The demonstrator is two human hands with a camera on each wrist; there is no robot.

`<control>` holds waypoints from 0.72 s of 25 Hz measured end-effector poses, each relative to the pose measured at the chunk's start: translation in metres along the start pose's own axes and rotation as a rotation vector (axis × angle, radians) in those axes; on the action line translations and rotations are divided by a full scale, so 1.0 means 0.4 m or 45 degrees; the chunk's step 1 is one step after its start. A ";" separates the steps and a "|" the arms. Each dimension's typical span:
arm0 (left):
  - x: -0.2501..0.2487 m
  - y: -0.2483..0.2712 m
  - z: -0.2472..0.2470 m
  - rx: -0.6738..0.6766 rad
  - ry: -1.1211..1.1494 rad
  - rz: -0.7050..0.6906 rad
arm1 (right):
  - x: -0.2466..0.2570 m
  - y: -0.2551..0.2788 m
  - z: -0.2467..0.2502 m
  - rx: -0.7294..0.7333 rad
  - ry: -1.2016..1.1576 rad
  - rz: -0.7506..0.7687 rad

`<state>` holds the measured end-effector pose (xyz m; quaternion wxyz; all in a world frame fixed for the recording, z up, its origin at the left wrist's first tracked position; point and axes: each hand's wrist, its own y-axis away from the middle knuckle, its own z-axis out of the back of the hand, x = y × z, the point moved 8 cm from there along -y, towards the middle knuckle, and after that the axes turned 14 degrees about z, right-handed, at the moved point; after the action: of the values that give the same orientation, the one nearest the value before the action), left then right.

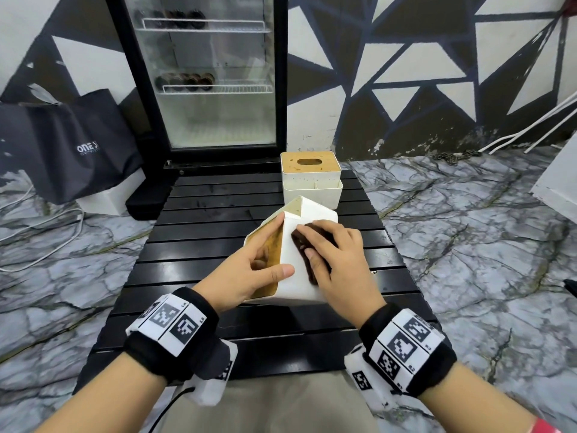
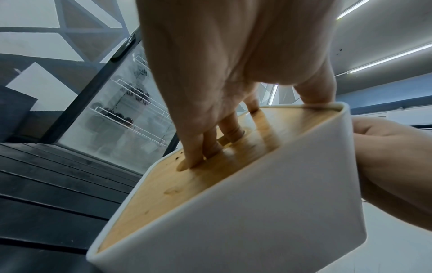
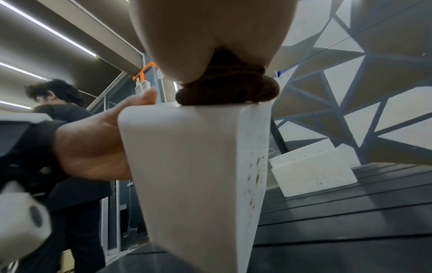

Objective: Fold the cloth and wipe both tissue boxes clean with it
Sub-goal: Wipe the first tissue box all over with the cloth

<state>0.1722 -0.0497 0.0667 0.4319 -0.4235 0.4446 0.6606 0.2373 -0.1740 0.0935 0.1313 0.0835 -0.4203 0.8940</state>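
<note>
Centrally, left hand (image 1: 249,273) gripping tilted tissue box (image 1: 298,289), right hand (image 1: 340,264) clasping cloth (image 1: 301,245) beside edge

A black counter of long horizontal slats (image 1: 218,220) stands on a grey marble-veined floor (image 1: 468,229). At its far edge sits a white, speckled tissue box with a wooden lid (image 1: 309,173) — nearer, a second white wooden-lidded box (image 1: 299,289) is tipped up on one edge.

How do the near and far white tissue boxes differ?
The near white tissue box is tilted, the far white tissue box upright. The left hand grips the near box and the right hand holds a brown cloth against it; the far box is untouched. Both have slotted wooden lids.
</note>
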 end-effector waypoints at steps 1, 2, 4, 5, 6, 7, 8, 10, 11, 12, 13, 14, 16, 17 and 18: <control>-0.001 -0.002 0.002 -0.005 -0.001 0.006 | -0.001 -0.012 -0.001 0.007 -0.014 0.008; -0.004 -0.002 0.004 -0.007 -0.004 0.011 | -0.006 -0.025 -0.002 0.010 -0.020 0.011; -0.006 -0.002 0.002 0.004 -0.042 0.013 | -0.026 -0.050 0.002 -0.001 -0.007 0.000; -0.006 -0.002 -0.001 0.014 -0.066 0.010 | -0.039 -0.062 0.005 -0.004 0.001 -0.015; -0.005 -0.002 -0.002 0.021 -0.083 0.010 | -0.051 -0.073 0.008 0.000 0.008 -0.026; -0.003 -0.002 -0.002 0.025 -0.093 0.014 | -0.059 -0.083 0.012 0.011 0.013 -0.032; -0.002 -0.002 0.000 0.032 -0.093 0.022 | -0.068 -0.092 0.016 0.028 0.007 -0.045; 0.000 0.000 0.005 0.065 -0.086 0.036 | -0.092 -0.104 0.022 0.092 -0.044 -0.090; 0.000 0.003 0.010 0.084 -0.087 0.038 | -0.106 -0.109 0.024 0.143 -0.080 -0.113; 0.000 0.007 0.017 0.095 -0.103 0.039 | -0.117 -0.111 0.026 0.197 -0.116 -0.129; -0.003 0.013 0.027 0.093 -0.131 0.036 | -0.125 -0.113 0.029 0.248 -0.154 -0.142; -0.004 0.018 0.040 0.072 -0.177 0.033 | -0.130 -0.113 0.033 0.288 -0.201 -0.161; -0.008 0.026 0.076 -0.022 -0.295 0.024 | -0.125 -0.111 0.047 0.328 -0.312 -0.205; -0.006 0.027 0.098 -0.085 -0.355 0.033 | -0.115 -0.107 0.053 0.326 -0.381 -0.226; -0.008 0.030 0.118 -0.146 -0.405 0.041 | -0.100 -0.106 0.058 0.312 -0.450 -0.242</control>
<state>0.1534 -0.0080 0.0840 0.4613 -0.3304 0.3388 0.7505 0.2892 -0.1727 0.1287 0.1281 0.2933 -0.3154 0.8934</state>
